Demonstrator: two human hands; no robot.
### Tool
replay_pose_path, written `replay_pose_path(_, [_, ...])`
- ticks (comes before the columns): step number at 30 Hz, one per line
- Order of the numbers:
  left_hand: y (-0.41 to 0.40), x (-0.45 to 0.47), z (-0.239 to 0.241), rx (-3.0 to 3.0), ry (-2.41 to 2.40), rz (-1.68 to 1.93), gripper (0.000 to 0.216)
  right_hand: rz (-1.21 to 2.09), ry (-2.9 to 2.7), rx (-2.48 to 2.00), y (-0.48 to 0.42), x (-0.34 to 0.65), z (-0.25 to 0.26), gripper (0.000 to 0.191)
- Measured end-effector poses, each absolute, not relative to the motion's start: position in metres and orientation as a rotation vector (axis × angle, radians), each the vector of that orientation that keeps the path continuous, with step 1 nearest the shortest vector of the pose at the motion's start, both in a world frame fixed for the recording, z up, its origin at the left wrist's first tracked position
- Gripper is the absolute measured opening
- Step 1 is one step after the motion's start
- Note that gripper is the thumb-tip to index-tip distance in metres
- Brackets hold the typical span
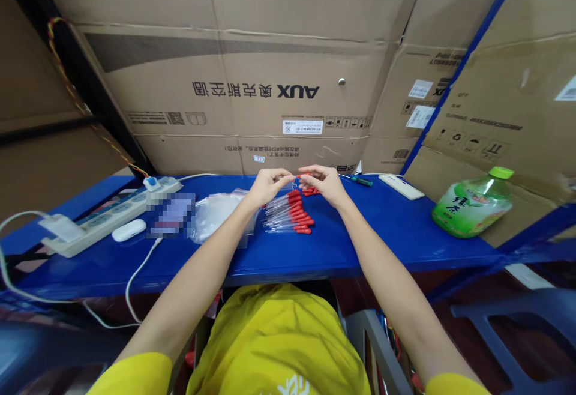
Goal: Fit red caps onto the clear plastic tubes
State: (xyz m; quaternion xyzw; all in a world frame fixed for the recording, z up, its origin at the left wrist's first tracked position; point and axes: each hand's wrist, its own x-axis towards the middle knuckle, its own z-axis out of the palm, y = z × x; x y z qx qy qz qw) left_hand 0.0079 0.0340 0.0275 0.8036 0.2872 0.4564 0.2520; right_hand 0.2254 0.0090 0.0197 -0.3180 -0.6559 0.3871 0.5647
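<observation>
At the far side of the blue table, my left hand (270, 186) and my right hand (326, 185) are close together, fingertips pinched. Between them shows a small red rubber bulb (304, 174), gripped by my right fingers. My left fingers are closed at its left end, on what looks like a clear dropper tube, mostly hidden. Just below my hands lies a row of several clear droppers (288, 212) with red bulbs pointing right. Loose red bulbs (310, 191) lie under my right hand. Beside my left forearm are clear plastic bags (213, 216).
A power strip (117, 210), a white case (129, 230) and a phone (173, 215) with a cable are on the left. Rightward lie a green screwdriver (357, 180), a white phone-like slab (401, 186) and a green tea bottle (472, 203). Cardboard (252, 59) walls the back.
</observation>
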Motion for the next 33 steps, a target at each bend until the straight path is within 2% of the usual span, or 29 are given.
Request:
replay_pose_path(8, [0.0326, 0.0029, 0.0287, 2.262, 0.797, 1.215, 0.038, 0.944, -1.53, -0.77, 0.0101, 0.2306, 0.0174, 0.047])
replay_pose_path(16, [0.0292, -0.0012, 0.0326, 2.391, 0.757, 0.986, 0.049, 0.949, -1.552, -0.785, 0.0077, 0.2304, 0.0188, 0.044])
replay_pose_path(33, [0.0289, -0.0011, 0.0338, 2.325, 0.676, 0.954, 0.046, 0.996, -1.543, -0.794, 0.0068, 0.2281, 0.0155, 0.042])
